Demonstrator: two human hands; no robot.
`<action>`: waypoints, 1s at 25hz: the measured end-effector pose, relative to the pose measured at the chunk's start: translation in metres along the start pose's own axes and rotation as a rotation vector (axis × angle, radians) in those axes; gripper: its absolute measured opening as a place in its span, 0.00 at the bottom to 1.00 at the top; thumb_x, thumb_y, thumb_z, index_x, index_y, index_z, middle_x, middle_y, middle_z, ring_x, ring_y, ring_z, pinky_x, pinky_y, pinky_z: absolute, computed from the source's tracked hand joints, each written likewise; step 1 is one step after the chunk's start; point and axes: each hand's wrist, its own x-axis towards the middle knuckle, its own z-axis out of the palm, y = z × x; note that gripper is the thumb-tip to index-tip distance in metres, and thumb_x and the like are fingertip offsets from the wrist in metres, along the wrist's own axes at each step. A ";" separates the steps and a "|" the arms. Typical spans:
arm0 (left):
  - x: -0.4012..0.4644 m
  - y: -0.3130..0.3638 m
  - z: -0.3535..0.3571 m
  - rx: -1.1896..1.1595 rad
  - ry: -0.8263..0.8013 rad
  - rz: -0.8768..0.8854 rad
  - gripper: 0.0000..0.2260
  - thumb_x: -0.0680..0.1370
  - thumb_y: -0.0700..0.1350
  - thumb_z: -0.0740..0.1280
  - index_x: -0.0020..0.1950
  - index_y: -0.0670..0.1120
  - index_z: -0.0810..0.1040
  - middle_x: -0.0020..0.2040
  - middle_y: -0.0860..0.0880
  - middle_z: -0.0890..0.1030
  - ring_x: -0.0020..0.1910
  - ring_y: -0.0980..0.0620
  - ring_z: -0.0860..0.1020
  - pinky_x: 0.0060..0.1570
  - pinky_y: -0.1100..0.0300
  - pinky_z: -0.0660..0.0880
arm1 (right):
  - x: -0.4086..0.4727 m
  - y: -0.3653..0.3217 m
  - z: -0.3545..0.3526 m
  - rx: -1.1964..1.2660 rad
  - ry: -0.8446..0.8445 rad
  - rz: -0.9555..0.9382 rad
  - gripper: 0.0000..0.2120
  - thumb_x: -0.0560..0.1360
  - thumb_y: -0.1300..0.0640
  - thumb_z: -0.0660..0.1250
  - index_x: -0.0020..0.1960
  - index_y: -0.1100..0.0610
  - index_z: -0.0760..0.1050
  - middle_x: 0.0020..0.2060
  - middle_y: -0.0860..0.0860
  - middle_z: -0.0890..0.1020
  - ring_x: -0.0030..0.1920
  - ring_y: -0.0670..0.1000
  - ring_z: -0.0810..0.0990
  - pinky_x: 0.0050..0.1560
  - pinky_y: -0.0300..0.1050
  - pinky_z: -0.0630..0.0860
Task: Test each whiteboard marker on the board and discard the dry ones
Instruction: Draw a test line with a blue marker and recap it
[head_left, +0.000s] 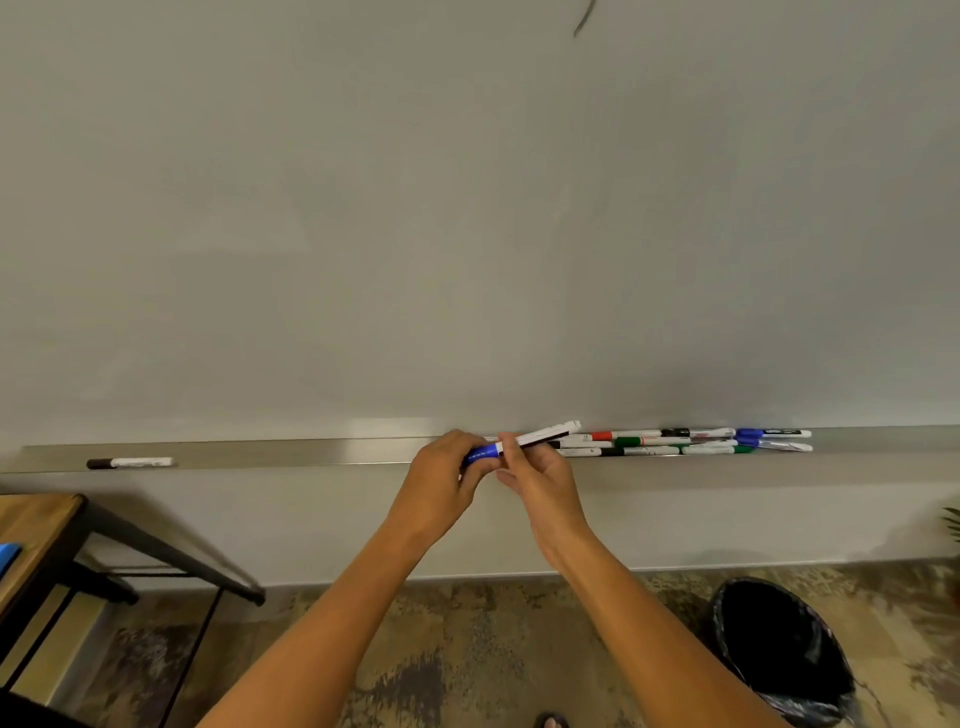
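A white marker with a blue cap (524, 441) is held in both hands just in front of the metal ledge (291, 453) of the whiteboard (415, 218). My left hand (447, 470) grips the blue cap end. My right hand (535, 467) pinches the white barrel beside the cap. The barrel points up and to the right. Several markers (680, 441) in red, green, black and blue lie bunched on the ledge to the right of my hands. A single black-capped marker (130, 462) lies far left on the ledge.
A black-lined waste bin (779, 644) stands on the floor at lower right. A wooden desk with black metal legs (41, 525) is at lower left. A short dark stroke (584, 21) marks the board near the top.
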 end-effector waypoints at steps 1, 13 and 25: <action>0.001 0.003 -0.002 0.016 -0.019 0.014 0.11 0.80 0.52 0.66 0.57 0.48 0.80 0.47 0.53 0.81 0.41 0.57 0.75 0.43 0.73 0.69 | -0.002 -0.005 0.000 0.003 0.016 -0.018 0.11 0.81 0.51 0.66 0.58 0.57 0.81 0.52 0.54 0.86 0.56 0.52 0.84 0.62 0.50 0.79; 0.047 0.042 -0.008 0.016 -0.080 0.193 0.11 0.83 0.49 0.59 0.57 0.49 0.80 0.48 0.54 0.77 0.45 0.60 0.74 0.46 0.74 0.67 | 0.004 -0.056 -0.011 0.054 0.094 -0.083 0.11 0.84 0.52 0.58 0.61 0.56 0.73 0.56 0.56 0.83 0.54 0.52 0.85 0.56 0.51 0.83; 0.083 0.053 -0.016 -0.040 -0.173 0.166 0.09 0.83 0.48 0.62 0.55 0.52 0.82 0.50 0.53 0.79 0.46 0.58 0.76 0.46 0.69 0.70 | 0.017 -0.085 -0.018 0.203 0.027 -0.057 0.11 0.85 0.54 0.56 0.61 0.61 0.70 0.57 0.59 0.83 0.53 0.55 0.86 0.57 0.60 0.81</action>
